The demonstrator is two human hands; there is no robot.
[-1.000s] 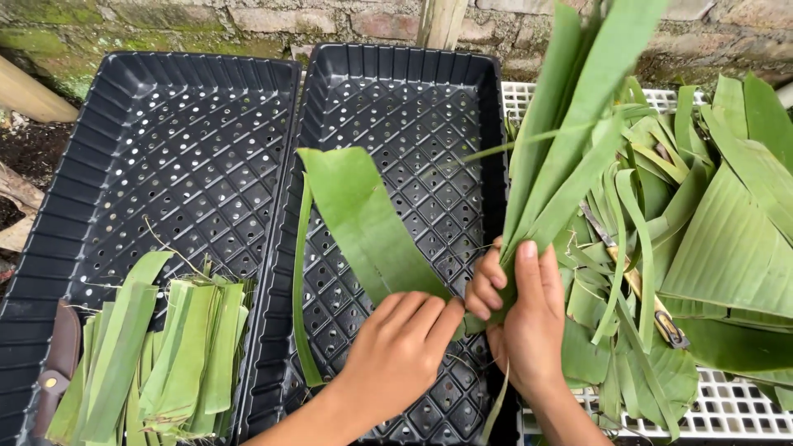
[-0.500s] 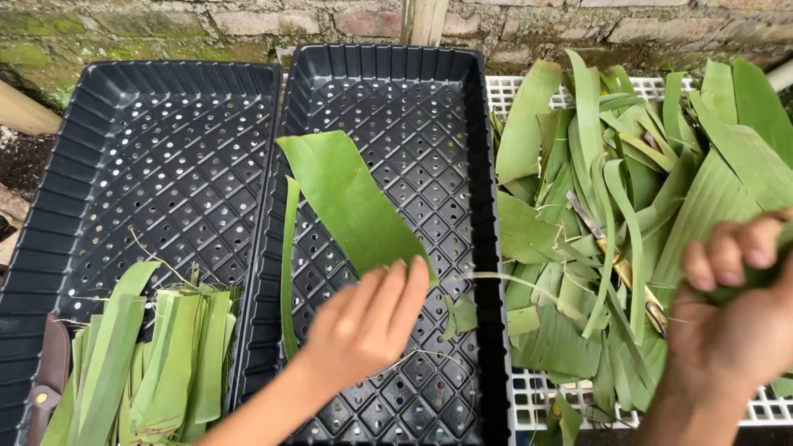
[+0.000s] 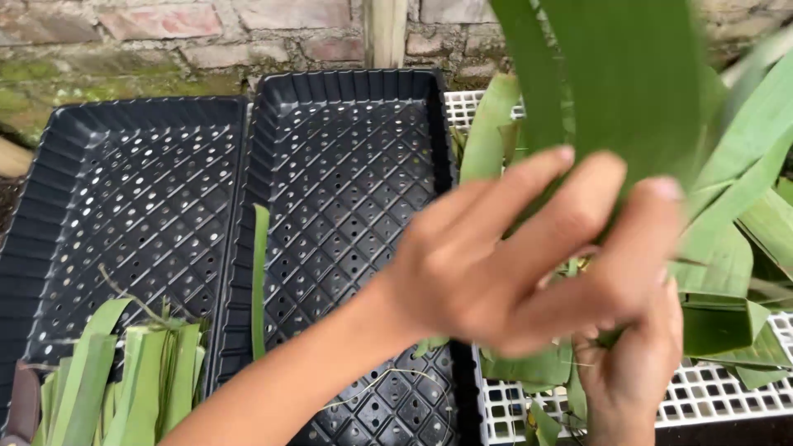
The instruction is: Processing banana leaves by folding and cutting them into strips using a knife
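My left hand (image 3: 512, 256) is raised close to the camera, its fingers pinched on the base of a broad green leaf (image 3: 611, 74) that stands upright and runs out of the top of the view. Just below it is my right hand (image 3: 636, 372), partly hidden behind the left, gripping the same leaf's lower end. Both hands hover over the seam between the middle black tray (image 3: 347, 165) and the white grid tray (image 3: 702, 396). A narrow green leaf strip (image 3: 261, 281) lies along the middle tray's left side.
A second black perforated tray (image 3: 124, 206) at the left holds a stack of cut leaf strips (image 3: 140, 380). A loose pile of green leaves (image 3: 743, 248) covers the white grid tray. A mossy brick wall (image 3: 165, 33) runs behind.
My left hand has left the middle tray and risen to meet my right hand. The broad leaf no longer lies in that tray; a leaf is now held up close to the camera.
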